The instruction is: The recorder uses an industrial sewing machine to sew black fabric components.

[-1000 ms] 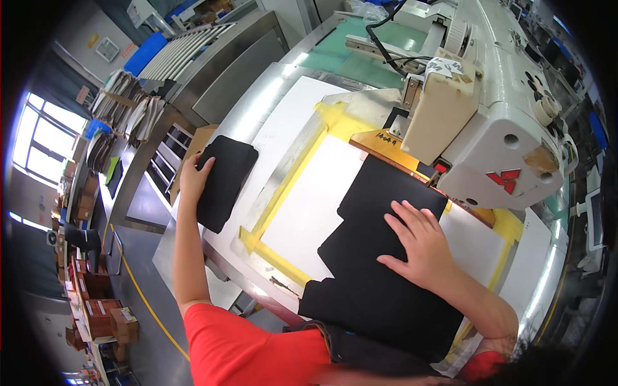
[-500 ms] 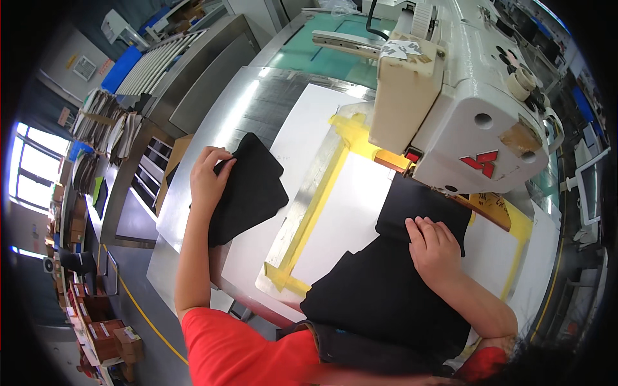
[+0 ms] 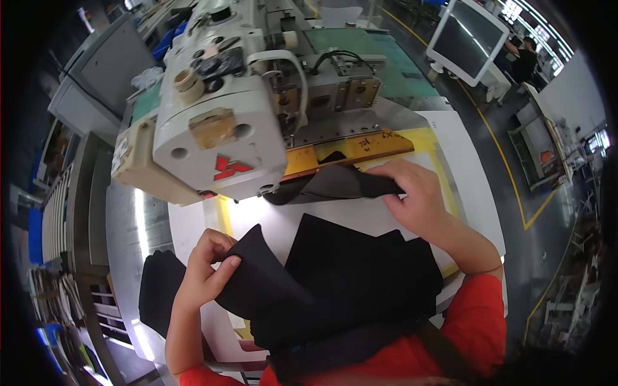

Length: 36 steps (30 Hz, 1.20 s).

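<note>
My left hand (image 3: 209,267) pinches a black fabric piece (image 3: 257,267) between thumb and fingers, its top corner standing up. The lower part of that piece overlaps a larger heap of black fabric (image 3: 360,270) lying in front of me over the table's near edge. Over on the right, my right hand (image 3: 418,196) grips the end of another black fabric piece (image 3: 331,183). This one is lifted and curled, with its left end beneath the head of a white industrial sewing machine (image 3: 219,128).
An amber clamp bar (image 3: 347,151) runs behind the lifted fabric. Yellow tape (image 3: 444,170) borders the white work surface (image 3: 473,186). A stack of black pieces (image 3: 158,289) lies at the left table edge. A monitor (image 3: 467,42) stands at the far right, with a person (image 3: 524,61) beyond.
The view has turned right. My left hand has left the side stack and now holds a piece near me. My right hand, flat on fabric before, now grips and lifts the piece by the machine.
</note>
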Each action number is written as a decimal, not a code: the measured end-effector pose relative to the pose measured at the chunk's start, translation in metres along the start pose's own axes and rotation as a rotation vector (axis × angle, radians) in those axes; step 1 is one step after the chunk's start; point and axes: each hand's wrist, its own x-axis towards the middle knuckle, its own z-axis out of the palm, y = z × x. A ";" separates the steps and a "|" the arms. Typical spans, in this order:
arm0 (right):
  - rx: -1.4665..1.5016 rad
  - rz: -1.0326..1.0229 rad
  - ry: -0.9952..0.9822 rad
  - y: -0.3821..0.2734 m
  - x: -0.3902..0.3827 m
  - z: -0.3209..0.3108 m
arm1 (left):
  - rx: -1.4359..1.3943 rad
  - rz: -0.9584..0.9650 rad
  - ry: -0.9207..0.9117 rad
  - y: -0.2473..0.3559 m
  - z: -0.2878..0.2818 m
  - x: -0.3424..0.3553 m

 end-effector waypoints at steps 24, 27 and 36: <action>-0.217 1.579 -0.332 0.106 -0.408 -0.140 | -0.158 -0.172 -0.083 -0.052 -0.015 0.022; -0.866 1.279 0.084 0.114 -0.380 -0.158 | -0.133 -0.150 -0.081 -0.040 -0.013 0.023; -0.339 -0.170 0.195 0.052 -0.072 -0.022 | -0.233 -0.191 -0.219 -0.045 -0.013 0.027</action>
